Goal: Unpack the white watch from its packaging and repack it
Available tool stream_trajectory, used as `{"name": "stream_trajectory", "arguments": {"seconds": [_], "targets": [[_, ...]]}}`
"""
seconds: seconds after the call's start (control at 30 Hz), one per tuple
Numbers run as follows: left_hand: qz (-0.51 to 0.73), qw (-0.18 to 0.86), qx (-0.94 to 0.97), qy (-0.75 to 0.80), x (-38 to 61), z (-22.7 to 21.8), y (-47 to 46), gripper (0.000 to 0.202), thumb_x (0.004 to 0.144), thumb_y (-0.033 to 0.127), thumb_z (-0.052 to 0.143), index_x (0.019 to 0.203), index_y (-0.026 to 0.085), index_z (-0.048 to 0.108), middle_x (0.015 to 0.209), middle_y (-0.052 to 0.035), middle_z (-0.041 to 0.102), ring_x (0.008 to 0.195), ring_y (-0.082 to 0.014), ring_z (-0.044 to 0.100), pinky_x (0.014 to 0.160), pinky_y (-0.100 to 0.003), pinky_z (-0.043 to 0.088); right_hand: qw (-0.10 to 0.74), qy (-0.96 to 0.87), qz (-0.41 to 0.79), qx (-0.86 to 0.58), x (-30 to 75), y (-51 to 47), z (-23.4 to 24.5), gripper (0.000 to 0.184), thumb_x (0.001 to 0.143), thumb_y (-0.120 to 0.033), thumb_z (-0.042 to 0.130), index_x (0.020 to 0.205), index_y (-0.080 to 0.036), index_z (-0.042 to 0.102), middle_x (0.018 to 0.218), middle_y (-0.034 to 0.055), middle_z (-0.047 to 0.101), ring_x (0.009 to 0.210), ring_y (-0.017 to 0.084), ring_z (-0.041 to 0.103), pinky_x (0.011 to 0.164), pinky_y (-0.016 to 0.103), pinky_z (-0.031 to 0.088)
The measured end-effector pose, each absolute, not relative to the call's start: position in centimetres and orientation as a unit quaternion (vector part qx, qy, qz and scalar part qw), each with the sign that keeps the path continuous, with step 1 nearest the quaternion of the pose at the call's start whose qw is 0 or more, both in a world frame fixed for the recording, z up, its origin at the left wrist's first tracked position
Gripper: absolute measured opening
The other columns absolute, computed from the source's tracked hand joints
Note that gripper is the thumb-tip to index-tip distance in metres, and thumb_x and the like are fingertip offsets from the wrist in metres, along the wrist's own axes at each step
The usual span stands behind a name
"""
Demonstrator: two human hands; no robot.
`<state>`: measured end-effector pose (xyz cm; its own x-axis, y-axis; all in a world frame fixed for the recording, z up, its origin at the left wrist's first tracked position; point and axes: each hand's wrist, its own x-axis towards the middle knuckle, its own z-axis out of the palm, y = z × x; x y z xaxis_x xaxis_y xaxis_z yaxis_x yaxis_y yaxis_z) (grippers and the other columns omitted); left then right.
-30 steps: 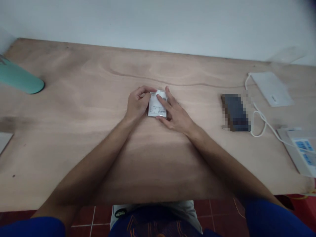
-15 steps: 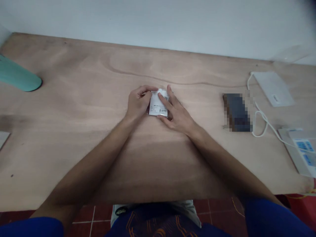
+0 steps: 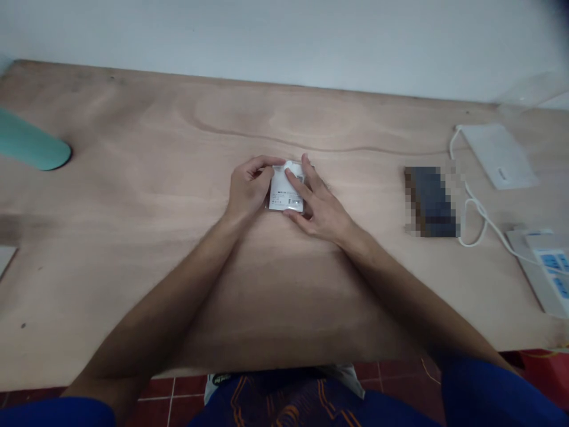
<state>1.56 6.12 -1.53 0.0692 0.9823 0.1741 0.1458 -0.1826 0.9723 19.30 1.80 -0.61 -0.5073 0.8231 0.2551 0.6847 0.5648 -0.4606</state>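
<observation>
A small white plastic packet (image 3: 285,188) with a printed label lies on the plywood table (image 3: 133,237), a little beyond the middle of my view. My left hand (image 3: 249,188) curls over its left edge, with the fingertips reaching across its top corner. My right hand (image 3: 317,204) rests against its right side, with fingers spread across the face and thumb under the lower edge. Both hands pinch the packet between them, and they hide parts of it.
A teal bottle (image 3: 31,142) lies at the far left. To the right are a pixelated dark rectangular object (image 3: 431,201), a white flat device (image 3: 498,155) with a white cable (image 3: 475,219), and a white power strip (image 3: 544,273). A white wall backs the table.
The view has shifted slightly, so the teal bottle sits further left and the right-hand items further right. Both hands stay on the packet with little visible movement.
</observation>
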Motion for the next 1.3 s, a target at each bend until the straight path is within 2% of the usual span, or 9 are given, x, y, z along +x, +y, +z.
{"name": "stream_trajectory", "arguments": {"seconds": [0.4, 0.77, 0.9, 1.0, 1.13, 1.3], "targets": [[0.486, 0.423, 0.596, 0.479, 1.63, -1.22, 5.98, 0.026, 0.081, 0.018, 0.046, 0.092, 0.021, 0.069, 0.093, -0.0008, 0.069, 0.075, -0.0134, 0.063, 0.063, -0.023, 0.050, 0.223, -0.851, 0.166, -0.445, 19.42, 1.85, -0.82, 0.079, 0.084, -0.058, 0.050, 0.148, -0.033, 0.013, 0.157, -0.0001, 0.000, 0.142, 0.034, 0.007, 0.110, 0.063, 0.021], [0.486, 0.443, 0.600, 0.456, 1.48, -1.04, 6.13, 0.020, 0.084, 0.022, 0.049, 0.096, 0.023, 0.066, 0.092, -0.0009, 0.068, 0.080, -0.0159, 0.065, 0.067, -0.027, 0.053, 0.237, -0.852, 0.138, -0.447, 19.18, 1.72, -0.28, 0.079, 0.084, -0.058, 0.050, 0.148, -0.035, 0.009, 0.157, -0.0023, -0.002, 0.142, 0.035, 0.003, 0.109, 0.067, 0.018], [0.502, 0.416, 0.620, 0.437, 1.50, -1.11, 6.21, 0.023, 0.084, 0.023, 0.053, 0.103, 0.024, 0.065, 0.107, -0.0026, 0.067, 0.097, -0.0174, 0.063, 0.081, -0.029, 0.052, 0.246, -0.849, 0.133, -0.449, 19.06, 1.67, -0.25, 0.079, 0.085, -0.058, 0.048, 0.149, -0.033, 0.009, 0.157, -0.0009, -0.001, 0.142, 0.035, 0.006, 0.111, 0.064, 0.019], [0.501, 0.412, 0.627, 0.431, 1.51, -1.22, 6.22, 0.027, 0.084, 0.023, 0.052, 0.107, 0.023, 0.065, 0.112, -0.0037, 0.066, 0.101, -0.0179, 0.062, 0.086, -0.031, 0.050, 0.254, -0.850, 0.126, -0.444, 19.03, 1.76, -0.43, 0.078, 0.086, -0.059, 0.046, 0.149, -0.031, 0.009, 0.157, 0.0008, 0.001, 0.142, 0.034, 0.007, 0.111, 0.063, 0.019], [0.499, 0.410, 0.623, 0.441, 1.44, -1.38, 6.21, 0.030, 0.083, 0.021, 0.048, 0.107, 0.023, 0.066, 0.112, -0.0031, 0.067, 0.104, -0.0192, 0.061, 0.088, -0.034, 0.050, 0.245, -0.853, 0.118, -0.445, 19.08, 2.02, -0.81, 0.079, 0.084, -0.062, 0.046, 0.148, -0.030, 0.013, 0.157, 0.0038, 0.008, 0.142, 0.035, 0.011, 0.110, 0.063, 0.019], [0.493, 0.428, 0.608, 0.452, 1.40, -1.53, 6.29, 0.033, 0.082, 0.018, 0.045, 0.105, 0.021, 0.067, 0.105, -0.0034, 0.068, 0.097, -0.0191, 0.063, 0.082, -0.032, 0.052, 0.233, -0.852, 0.107, -0.456, 19.14, 2.19, -1.19, 0.087, 0.078, -0.070, 0.049, 0.147, -0.027, 0.020, 0.154, 0.0094, 0.017, 0.139, 0.036, 0.020, 0.108, 0.062, 0.022]]}}
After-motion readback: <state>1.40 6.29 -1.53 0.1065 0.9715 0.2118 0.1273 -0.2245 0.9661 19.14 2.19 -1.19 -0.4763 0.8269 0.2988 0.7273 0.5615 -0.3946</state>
